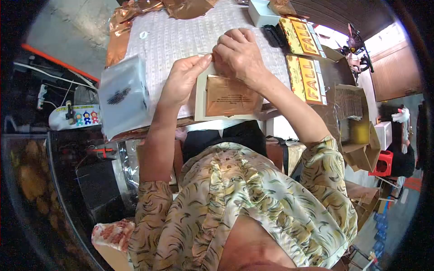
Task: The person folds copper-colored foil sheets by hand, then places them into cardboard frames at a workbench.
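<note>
A flat copper-coloured packet (233, 97) with small printed text lies over a cream card or shallow tray (200, 101) at the near edge of the table. With thumb and fingers closed, my left hand (183, 77) pinches the cream piece near its far left corner. My right hand (239, 56) has its fingers curled down over the far end of the copper packet, right beside the left thumb. What its fingertips press on is partly hidden behind the knuckles.
A stack of clear plastic bags (124, 97) sits to the left on the quilted white tabletop (172, 38). Copper foil bags (185, 7) lie along the far edge. At right are yellow "FALL" boxes (307, 80), a black object (273, 36), a light blue box (263, 13) and open cartons (352, 135).
</note>
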The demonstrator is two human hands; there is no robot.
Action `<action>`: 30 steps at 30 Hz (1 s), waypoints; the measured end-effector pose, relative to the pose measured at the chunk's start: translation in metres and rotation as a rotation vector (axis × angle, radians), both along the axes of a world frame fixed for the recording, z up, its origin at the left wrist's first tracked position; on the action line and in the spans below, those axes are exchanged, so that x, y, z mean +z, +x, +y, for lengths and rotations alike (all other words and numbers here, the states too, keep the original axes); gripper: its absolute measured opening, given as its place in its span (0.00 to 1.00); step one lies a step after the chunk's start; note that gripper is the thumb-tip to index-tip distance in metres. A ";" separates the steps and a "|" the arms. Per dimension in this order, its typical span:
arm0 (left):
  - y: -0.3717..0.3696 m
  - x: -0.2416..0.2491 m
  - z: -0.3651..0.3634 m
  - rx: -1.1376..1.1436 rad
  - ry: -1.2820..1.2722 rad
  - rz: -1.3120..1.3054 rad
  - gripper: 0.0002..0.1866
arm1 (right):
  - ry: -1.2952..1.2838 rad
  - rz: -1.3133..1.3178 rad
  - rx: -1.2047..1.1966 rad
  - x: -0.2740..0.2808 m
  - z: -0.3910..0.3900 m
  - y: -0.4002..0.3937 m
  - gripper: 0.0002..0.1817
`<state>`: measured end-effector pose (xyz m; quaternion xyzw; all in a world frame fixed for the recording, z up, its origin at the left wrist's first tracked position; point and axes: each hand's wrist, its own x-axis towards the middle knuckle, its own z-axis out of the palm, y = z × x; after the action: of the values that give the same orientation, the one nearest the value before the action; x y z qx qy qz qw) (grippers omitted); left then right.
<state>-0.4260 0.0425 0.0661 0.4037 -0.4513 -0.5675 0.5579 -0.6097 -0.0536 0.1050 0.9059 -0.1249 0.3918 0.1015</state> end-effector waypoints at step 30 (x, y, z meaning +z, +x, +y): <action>0.078 -0.064 -0.071 0.252 0.300 0.242 0.22 | 1.364 -0.377 -1.206 -0.058 -0.056 -0.552 0.39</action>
<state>-0.3476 -0.0282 0.0022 0.4642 -0.2374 -0.5983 0.6084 -1.1614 -0.1091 0.0465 0.4730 -0.7924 0.2554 -0.2885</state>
